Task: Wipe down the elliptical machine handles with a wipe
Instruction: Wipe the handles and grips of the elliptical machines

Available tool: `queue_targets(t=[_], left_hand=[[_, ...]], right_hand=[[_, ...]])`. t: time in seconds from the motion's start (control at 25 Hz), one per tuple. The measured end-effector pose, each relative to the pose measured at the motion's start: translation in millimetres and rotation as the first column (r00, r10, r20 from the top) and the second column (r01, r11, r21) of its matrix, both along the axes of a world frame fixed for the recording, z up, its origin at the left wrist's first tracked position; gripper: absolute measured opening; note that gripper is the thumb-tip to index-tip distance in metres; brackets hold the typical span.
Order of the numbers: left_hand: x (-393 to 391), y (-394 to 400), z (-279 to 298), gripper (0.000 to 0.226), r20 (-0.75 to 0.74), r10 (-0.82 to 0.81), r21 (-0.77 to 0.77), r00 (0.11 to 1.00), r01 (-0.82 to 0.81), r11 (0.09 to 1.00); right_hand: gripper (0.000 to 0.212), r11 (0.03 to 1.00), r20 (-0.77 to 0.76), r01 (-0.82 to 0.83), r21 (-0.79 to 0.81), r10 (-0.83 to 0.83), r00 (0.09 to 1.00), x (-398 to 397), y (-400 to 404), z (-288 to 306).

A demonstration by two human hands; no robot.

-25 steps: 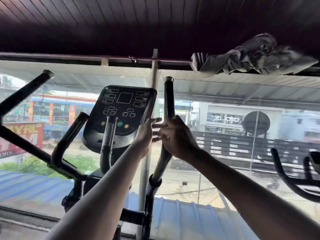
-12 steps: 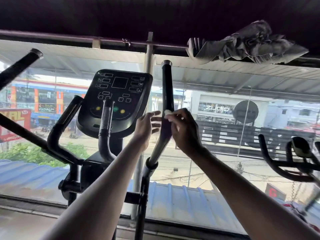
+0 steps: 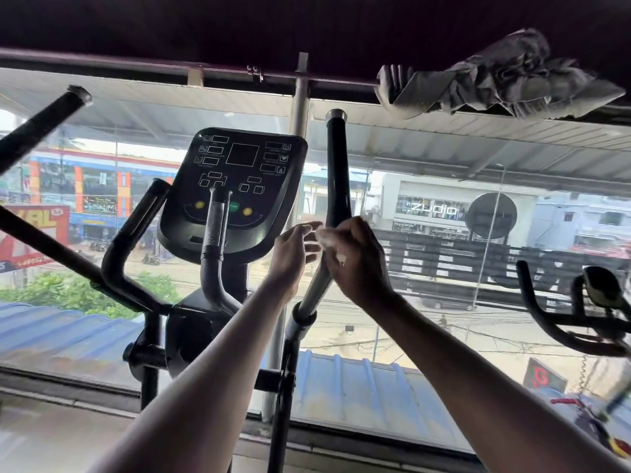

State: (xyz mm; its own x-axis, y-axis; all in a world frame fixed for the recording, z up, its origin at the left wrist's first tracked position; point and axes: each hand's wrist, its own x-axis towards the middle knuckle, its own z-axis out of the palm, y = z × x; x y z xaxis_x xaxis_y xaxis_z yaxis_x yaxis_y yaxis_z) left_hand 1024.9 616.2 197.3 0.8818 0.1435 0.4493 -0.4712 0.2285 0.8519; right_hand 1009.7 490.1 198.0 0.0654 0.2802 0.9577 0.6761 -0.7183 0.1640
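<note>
A black elliptical machine stands in front of me at a window, its console (image 3: pixel 235 186) at the centre. The right moving handle (image 3: pixel 336 165) rises upright beside the console. My right hand (image 3: pixel 355 261) is curled round this handle at its lower bend, pressing a small white wipe (image 3: pixel 324 235) against it. Just left of the handle, my left hand (image 3: pixel 293 254) hovers with relaxed fingers that reach towards the wipe and hold nothing. The left moving handle (image 3: pixel 41 124) slants up at the far left. Two short fixed grips (image 3: pixel 215 220) (image 3: pixel 136 233) sit below the console.
A grey crumpled cloth (image 3: pixel 495 76) hangs on the rail above the window at upper right. The handlebars of another machine (image 3: pixel 580 312) stand at the right edge. A steel window post (image 3: pixel 300 97) runs behind the console. The floor sill lies below.
The view shifted slightly. My right hand slid down the right handle with the wipe, from the straight black part to the bend. My left hand stayed beside it, open.
</note>
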Motion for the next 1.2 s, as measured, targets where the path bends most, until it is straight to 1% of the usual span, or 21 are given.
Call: queue_targets(t=[0.08, 0.12, 0.16, 0.24, 0.32, 0.4, 0.44, 0.52, 0.6, 0.64, 0.68, 0.76, 0.8, 0.84, 0.88, 0.92, 1.0, 1.04, 1.08, 1.16, 1.2], left_hand=[[1, 2, 0, 0.033, 0.014, -0.012, 0.004, 1.0, 0.012, 1.0], [1, 2, 2, 0.033, 0.018, -0.013, 0.004, 1.0, 0.013, 1.0], [1, 1, 7, 0.033, 0.025, -0.012, 0.002, 1.0, 0.012, 1.0], [-2, -3, 17, 0.031, 0.042, -0.015, -0.009, 0.999, 0.016, 1.0], [-5, -8, 25, 0.032, 0.05, -0.028, -0.004, 0.998, 0.029, 1.0], [-7, -8, 26, 0.033, 0.038, -0.036, -0.011, 0.999, 0.036, 0.999], [-6, -6, 25, 0.032, 0.033, -0.03, -0.021, 0.999, 0.031, 0.999], [-4, 1, 22, 0.031, 0.036, -0.012, -0.036, 0.999, 0.013, 0.999], [-3, 7, 21, 0.03, 0.042, -0.002, -0.037, 0.999, 0.004, 0.999], [-3, 8, 22, 0.03, 0.046, 0.002, -0.026, 0.999, -0.001, 1.0], [-3, 8, 23, 0.031, 0.049, 0.0, -0.014, 0.999, 0.001, 1.0], [-3, 6, 28, 0.031, 0.051, -0.009, -0.001, 0.999, 0.009, 1.0], [-3, 4, 31, 0.031, 0.052, -0.013, -0.002, 0.999, 0.013, 1.0], [-4, 3, 35, 0.031, 0.054, -0.016, -0.009, 0.998, 0.016, 1.0], [-5, 3, 38, 0.031, 0.059, -0.017, -0.016, 0.998, 0.018, 1.0], [-5, 4, 41, 0.031, 0.068, -0.023, -0.025, 0.997, 0.025, 0.999], [-5, 5, 46, 0.031, 0.08, -0.034, -0.037, 0.996, 0.037, 0.999], [-5, 5, 47, 0.031, 0.077, -0.036, -0.043, 0.996, 0.039, 0.998], [-5, 3, 48, 0.03, 0.074, -0.037, -0.049, 0.997, 0.041, 0.998], [-2, -2, 51, 0.028, 0.061, -0.043, -0.055, 0.997, 0.046, 0.997], [-1, -3, 53, 0.027, 0.057, -0.048, -0.053, 0.997, 0.051, 0.997]], right_hand=[[0.01, 0.979, -0.004, 0.014, -0.204, -0.015, 1.0, -4, -9, -25], [0.009, 0.976, -0.01, 0.012, -0.218, -0.014, 1.0, -5, -13, -23], [0.01, 0.985, -0.014, 0.003, -0.173, -0.006, 1.0, -4, -13, -10], [0.013, 1.0, -0.017, 0.022, -0.008, -0.022, 1.0, 4, -2, 30], [0.018, 0.988, -0.111, 0.104, 0.116, -0.091, 0.99, 16, 8, 71], [0.02, 0.981, -0.205, 0.15, 0.119, -0.124, 0.971, 23, 12, 86], [0.018, 0.988, -0.174, 0.142, 0.055, -0.131, 0.976, 23, 12, 82], [0.007, 0.972, -0.064, 0.085, -0.22, -0.101, 0.993, 10, 7, 61], [0.002, 0.879, -0.034, 0.012, -0.476, -0.032, 0.999, 0, -5, 53], [0.003, 0.846, -0.038, -0.004, -0.534, -0.019, 0.999, 0, -9, 60], [0.003, 0.857, -0.048, 0.002, -0.515, -0.03, 0.998, 5, -9, 72], [0.01, 0.967, -0.109, 0.058, -0.25, -0.088, 0.99, 20, -5, 100], [0.015, 0.987, -0.165, 0.097, -0.129, -0.118, 0.979, 25, -4, 110], [0.018, 0.99, -0.181, 0.112, -0.084, -0.126, 0.975, 27, -3, 111], [0.017, 0.986, -0.154, 0.101, -0.129, -0.121, 0.981, 25, -2, 107], [0.015, 0.968, -0.111, 0.066, -0.242, -0.095, 0.989, 21, -3, 97], [0.009, 0.866, -0.082, -0.015, -0.499, -0.03, 0.996, 11, -11, 80], [0.006, 0.833, -0.081, -0.024, -0.553, -0.025, 0.996, 10, -14, 82], [0.005, 0.843, -0.074, -0.008, -0.537, -0.038, 0.997, 14, -15, 91], [0.01, 0.941, -0.098, 0.059, -0.334, -0.097, 0.99, 29, -10, 120], [0.015, 0.97, -0.145, 0.096, -0.225, -0.13, 0.981, 35, -6, 132]])
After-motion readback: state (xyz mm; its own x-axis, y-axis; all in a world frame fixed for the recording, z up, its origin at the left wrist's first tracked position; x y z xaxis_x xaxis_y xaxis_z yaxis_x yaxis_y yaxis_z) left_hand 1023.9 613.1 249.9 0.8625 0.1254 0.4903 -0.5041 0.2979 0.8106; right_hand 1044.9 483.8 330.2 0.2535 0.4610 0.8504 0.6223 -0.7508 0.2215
